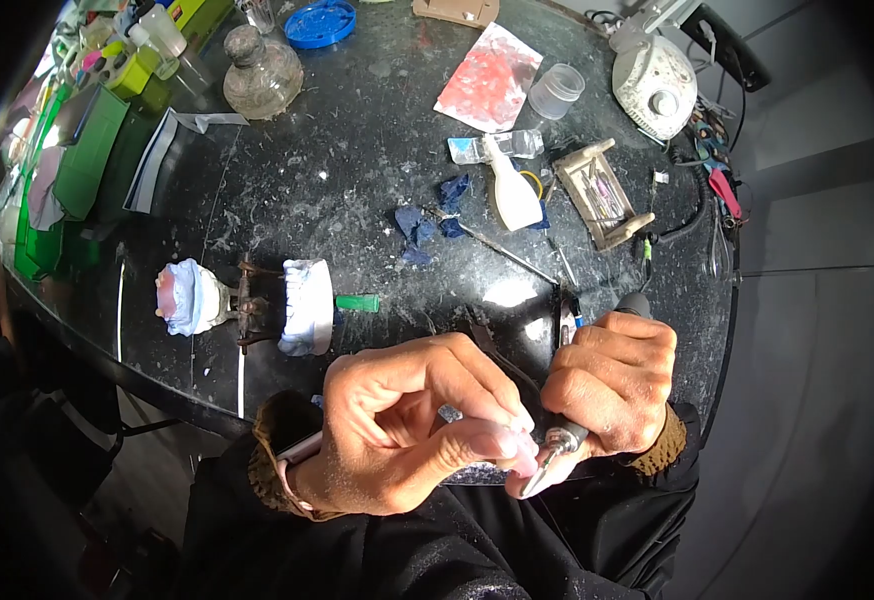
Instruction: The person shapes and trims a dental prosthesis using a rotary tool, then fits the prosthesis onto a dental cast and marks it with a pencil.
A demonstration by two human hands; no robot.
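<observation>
One pink piece (pixel 527 464) is right of the articulator (pixel 249 305), pinched tight by the left hand (pixel 407 430), seemingly to steady it beside the bit (pixel 542 476); the right hand (pixel 612 385) curls closed round the handpiece (pixel 567 436), probably for control.

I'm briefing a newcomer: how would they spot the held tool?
Near the front edge of the black table, find the right hand. It grips the tool, dark-bodied with a metal collar and pale tapered tip, while the slim instrument beyond lies loose.

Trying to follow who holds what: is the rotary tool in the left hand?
No, the right hand grips the rotary tool; the left hand pinches a pink piece.
</observation>
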